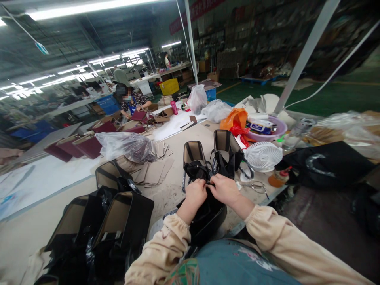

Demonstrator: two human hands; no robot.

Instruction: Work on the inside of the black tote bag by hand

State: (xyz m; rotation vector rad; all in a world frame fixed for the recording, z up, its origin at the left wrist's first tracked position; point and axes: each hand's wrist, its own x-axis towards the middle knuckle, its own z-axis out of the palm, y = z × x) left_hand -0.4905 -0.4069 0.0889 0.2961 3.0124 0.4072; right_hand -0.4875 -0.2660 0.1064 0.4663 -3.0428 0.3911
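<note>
My left hand (195,194) and my right hand (224,189) are closed side by side, pinching a black ribbon (209,183) on top of a black gift bag (208,217) that leans from my lap against the table edge. Just beyond my hands stand two more black bags (194,156) with tan interiors and black ribbon handles. What lies under my fingers is hidden.
Finished black bags (118,221) lie piled at lower left. Cardboard sheets (154,170), a plastic sack (127,146), a white fan (263,155), scissors (257,186), a pink basin (267,128) and a black sack (323,164) crowd the table (166,198). A seated person (132,103) works at the far end.
</note>
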